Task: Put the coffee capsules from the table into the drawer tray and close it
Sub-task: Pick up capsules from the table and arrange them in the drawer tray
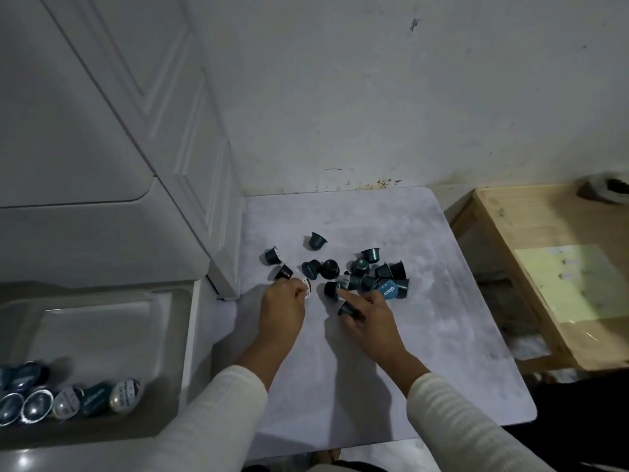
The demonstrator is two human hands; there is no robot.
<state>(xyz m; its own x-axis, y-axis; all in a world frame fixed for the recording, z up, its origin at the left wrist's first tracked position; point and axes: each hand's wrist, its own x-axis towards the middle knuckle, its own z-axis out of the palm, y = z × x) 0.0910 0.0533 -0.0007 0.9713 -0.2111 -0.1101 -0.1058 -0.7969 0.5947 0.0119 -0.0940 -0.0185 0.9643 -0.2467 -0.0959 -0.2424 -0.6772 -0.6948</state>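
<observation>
Table (391, 352): pale top, set against the wall, with the open drawer tray (102, 321) low to its left. Several capsules already lie along the tray's near edge; its far part is bare.

Loose capsules (371, 274): dark teal, scattered mid-table, most on their sides, densest at the right.

Left hand (282, 308): fingers curled round a capsule with a white foil lid (306, 287).

Right hand (369, 313): a dark capsule (349, 310) is tucked under its curled fingers, forefinger stretched toward another capsule (332, 288).

Judgement: gathering step, roughly a third done. Best to fill both hands before crossing to the tray, taking the near loose ones first, and lower them in, not drop, so none bounce out.
</observation>
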